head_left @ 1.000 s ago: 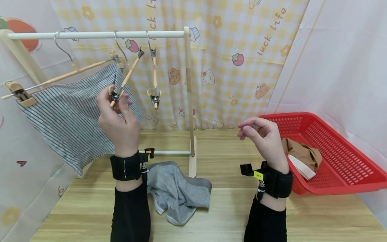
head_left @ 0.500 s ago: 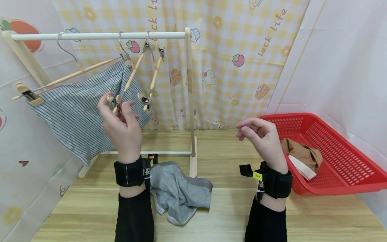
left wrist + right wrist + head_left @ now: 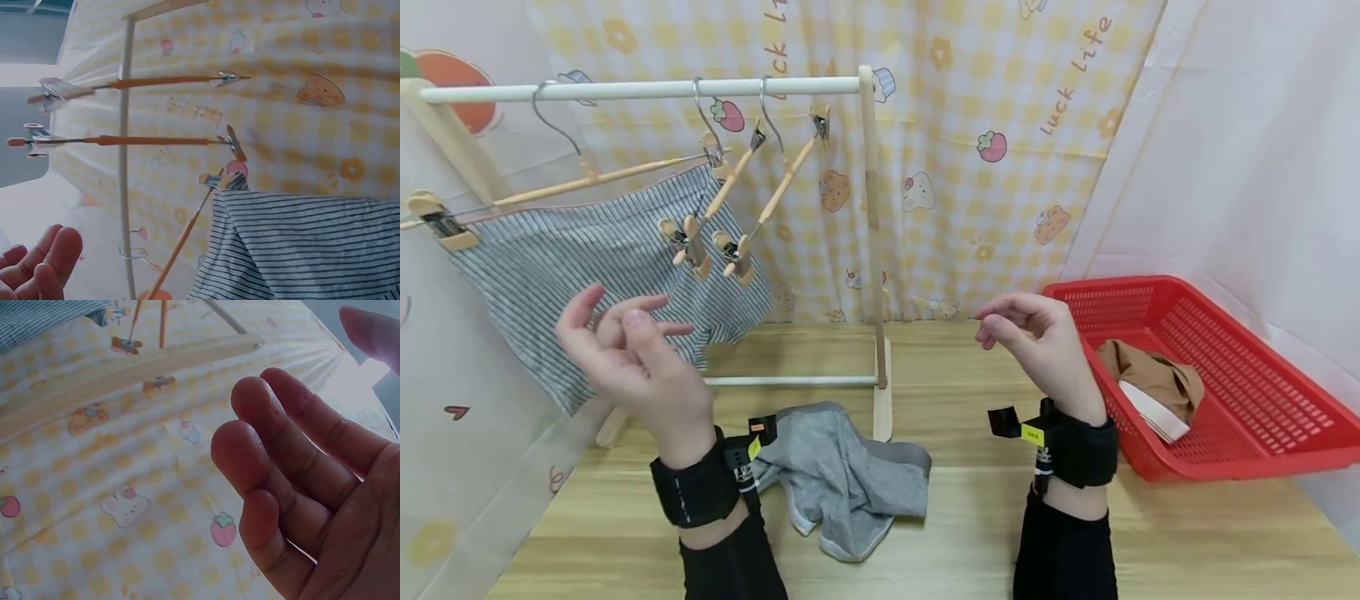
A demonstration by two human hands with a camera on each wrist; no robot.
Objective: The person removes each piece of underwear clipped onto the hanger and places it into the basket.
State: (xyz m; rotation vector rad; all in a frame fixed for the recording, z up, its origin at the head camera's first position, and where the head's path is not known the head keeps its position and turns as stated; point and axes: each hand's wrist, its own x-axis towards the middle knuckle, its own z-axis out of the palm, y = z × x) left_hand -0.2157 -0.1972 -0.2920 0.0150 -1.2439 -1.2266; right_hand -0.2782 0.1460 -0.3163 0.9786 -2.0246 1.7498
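Note:
In the head view my left hand (image 3: pixel 632 358) hovers in front of striped shorts (image 3: pixel 602 258), fingers loosely bent and holding nothing. The shorts hang by clips from a wooden clip hanger (image 3: pixel 587 177) on the rack's white rail (image 3: pixel 647 88). Two more clip hangers, a middle one (image 3: pixel 727 185) and a right one (image 3: pixel 787 179), hang there with no garment in their clips. My right hand (image 3: pixel 1037 342) is held in the air left of the red basket (image 3: pixel 1262 350), its fingers relaxed around nothing. The right wrist view shows those fingers (image 3: pixel 240 453) free of any object.
Crumpled grey underwear (image 3: pixel 850 483) lies on the wooden table (image 3: pixel 955 533) between my forearms. Inside the basket sits a brown garment (image 3: pixel 1153 383) with a white band. The rack's right post (image 3: pixel 871 225) stands before a checked curtain (image 3: pixel 970 208).
My left hand has let go of the middle hanger's clip and moved down and left. The right hanger has turned, its near clip swinging left. My right hand has hardly moved.

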